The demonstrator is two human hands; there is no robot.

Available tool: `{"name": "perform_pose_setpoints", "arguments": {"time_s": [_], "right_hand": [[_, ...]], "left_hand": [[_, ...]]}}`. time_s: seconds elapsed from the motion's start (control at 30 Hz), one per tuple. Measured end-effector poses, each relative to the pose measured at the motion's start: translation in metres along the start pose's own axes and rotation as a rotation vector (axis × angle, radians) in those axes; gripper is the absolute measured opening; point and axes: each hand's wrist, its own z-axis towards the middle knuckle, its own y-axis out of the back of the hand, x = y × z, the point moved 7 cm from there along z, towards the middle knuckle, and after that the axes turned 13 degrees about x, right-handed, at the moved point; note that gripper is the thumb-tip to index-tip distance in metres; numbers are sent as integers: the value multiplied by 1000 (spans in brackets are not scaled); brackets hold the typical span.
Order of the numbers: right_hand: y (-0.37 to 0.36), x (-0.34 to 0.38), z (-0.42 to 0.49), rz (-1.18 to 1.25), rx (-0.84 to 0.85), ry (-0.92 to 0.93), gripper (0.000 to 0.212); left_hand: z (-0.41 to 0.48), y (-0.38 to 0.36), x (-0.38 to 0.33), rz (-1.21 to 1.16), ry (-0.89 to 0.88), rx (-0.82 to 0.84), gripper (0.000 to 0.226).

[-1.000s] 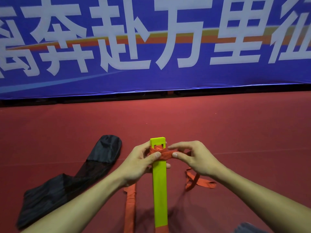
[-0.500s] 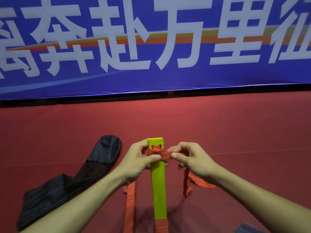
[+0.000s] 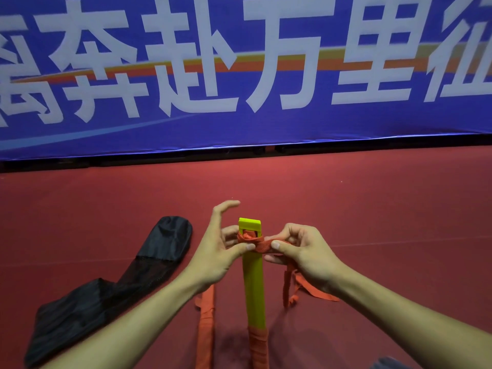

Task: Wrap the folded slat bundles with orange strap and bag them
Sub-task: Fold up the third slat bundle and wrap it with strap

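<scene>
Slat bundle (image 3: 253, 283): upright between your hands. Left hand (image 3: 213, 258): thumb and fingers pinch it, pinning the orange strap (image 3: 255, 242). Right hand (image 3: 306, 253): fingers pinch the strap's tail. Pull taut; lay wraps flat.

Big white Chinese words are reading 奔赴万里 across the blue banner (image 3: 292, 123), with more letters getting cut off at both edges.

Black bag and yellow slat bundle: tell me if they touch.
Apart. Head view shows red floor between black bag and yellow slat bundle.
</scene>
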Motion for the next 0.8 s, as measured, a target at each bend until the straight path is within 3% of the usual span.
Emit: {"name": "perform_pose_setpoints", "arguments": {"time_s": [0.17,0.37,0.57,0.8], "right_hand": [[1,3,1,-78,-87,36,20],[3,1,0,-94,-149,21,17],[3,3,0,-114,-206,32,17],[-4,5,1,-144,-161,29,22]], "left_hand": [[2,1,-4,216,-63,-75,87],[4,-7,2,266,-11,-46,71],[2,-21,8,323,97,37,123],[1,-17,8,364,143,-11,115]]}}
